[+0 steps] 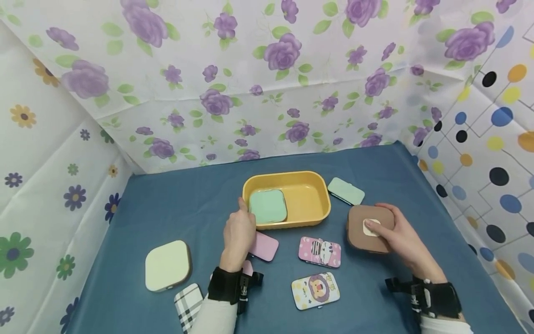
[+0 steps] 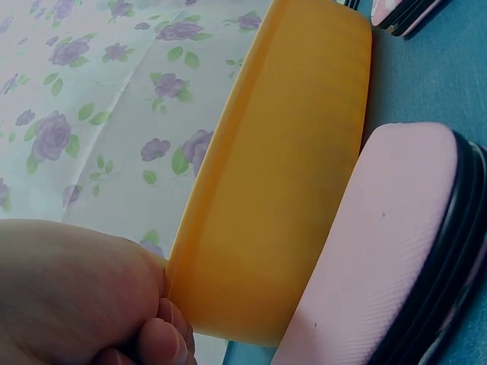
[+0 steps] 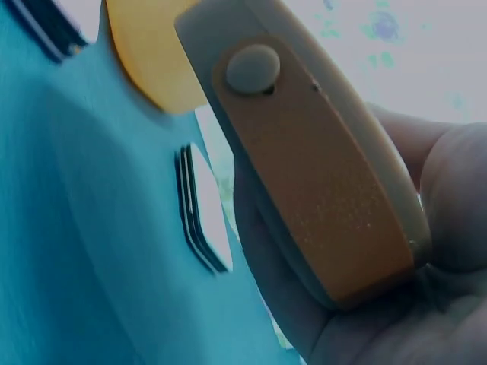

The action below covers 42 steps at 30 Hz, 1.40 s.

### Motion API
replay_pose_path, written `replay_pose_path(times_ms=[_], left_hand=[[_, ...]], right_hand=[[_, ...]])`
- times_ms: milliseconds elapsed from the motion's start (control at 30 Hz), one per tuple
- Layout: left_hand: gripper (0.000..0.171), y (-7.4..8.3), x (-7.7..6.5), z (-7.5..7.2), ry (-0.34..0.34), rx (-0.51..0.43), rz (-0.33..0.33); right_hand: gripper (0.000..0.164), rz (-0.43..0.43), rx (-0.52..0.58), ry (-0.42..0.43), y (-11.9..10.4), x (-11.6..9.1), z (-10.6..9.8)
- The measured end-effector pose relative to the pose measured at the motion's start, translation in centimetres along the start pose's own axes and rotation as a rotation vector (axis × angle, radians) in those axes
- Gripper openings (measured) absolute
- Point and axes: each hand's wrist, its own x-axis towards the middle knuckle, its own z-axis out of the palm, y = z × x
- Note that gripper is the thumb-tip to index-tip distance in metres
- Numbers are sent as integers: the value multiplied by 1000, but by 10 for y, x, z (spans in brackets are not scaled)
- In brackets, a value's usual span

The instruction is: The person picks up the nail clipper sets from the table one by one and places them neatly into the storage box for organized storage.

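My left hand [image 1: 239,235] is at the near left corner of a yellow plastic tray [image 1: 309,200], gripping its edge; its curled fingers show at the tray's end in the left wrist view. Inside the tray, on the left, lies a mint green square case [image 1: 268,206]. A brown rounded-square case [image 1: 358,223] with a white label is held in my right hand [image 1: 402,239], thumb across the top. The right wrist view shows this case's side strap with a round button [image 3: 253,68]. Part of a plain pink case [image 1: 265,246] lies beside my left hand.
A mint rectangular case [image 1: 346,191] lies right of the tray. Nearer are a pink cartoon tin [image 1: 319,252] and a lion tin [image 1: 315,291]. At left sit a cream case [image 1: 167,266] and a checked case [image 1: 189,304]. Patterned cloth walls surround the blue tabletop [image 1: 187,199].
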Motion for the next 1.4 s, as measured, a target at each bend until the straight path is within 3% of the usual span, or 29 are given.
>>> replay_pose_path(times_ms=[200,467,767,1100,1400], left_hand=[[56,0,-1,0,19,-12,10],[56,0,0,1,20,-12,12],[55,0,1,2,2,-32,10],[57,5,1,-1,-3,46,-25],[57,11,2,-1,-40,24,-44]], right_hand=[[86,17,142,22,-11,7,5],[83,-11,235,2,-29,17,11],[81,-71,229,-22,-51,26,26],[80,-70,239,-30,-63,32,38],[82,-53,258,-44,-71,40,42]])
